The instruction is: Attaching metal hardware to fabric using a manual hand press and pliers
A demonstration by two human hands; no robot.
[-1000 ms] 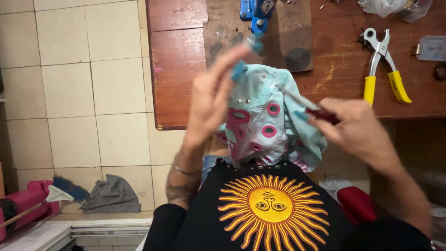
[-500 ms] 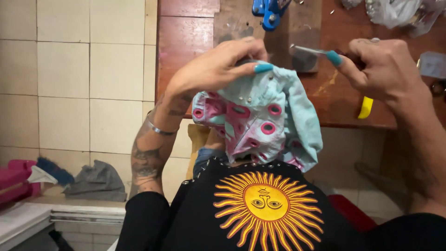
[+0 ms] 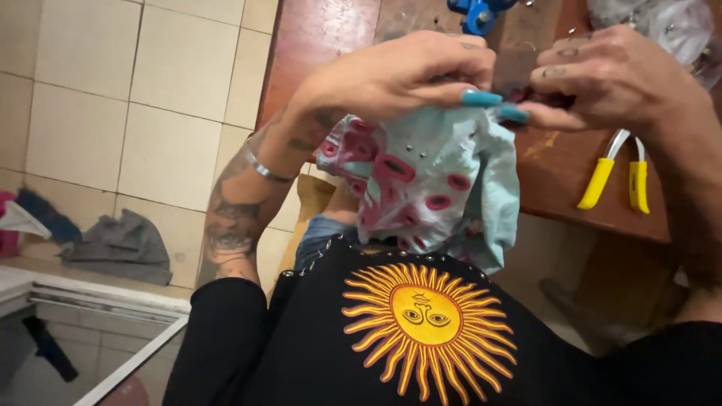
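Observation:
My left hand (image 3: 398,75) grips the top of a bunched light-blue fabric (image 3: 444,180) printed with pink eye-like ovals and set with small metal studs. It holds the fabric up in front of my chest, at the edge of the wooden table (image 3: 331,45). My right hand (image 3: 609,75) is closed just to the right, thumb and fingers pinching a small dark-handled tool (image 3: 543,96) against the fabric's upper edge. Most of the tool is hidden by the fingers. Both thumbs nearly touch above the fabric.
Yellow-handled pliers (image 3: 613,177) lie on the table under my right wrist. A blue tool (image 3: 477,11) and a clear plastic bag (image 3: 669,22) sit at the far edge. A grey cloth (image 3: 116,240) lies on the tiled floor at left.
My right hand has come left and down to meet my left hand at the fabric's top. The thin tool that stuck out before is now mostly covered. The view has closed in.

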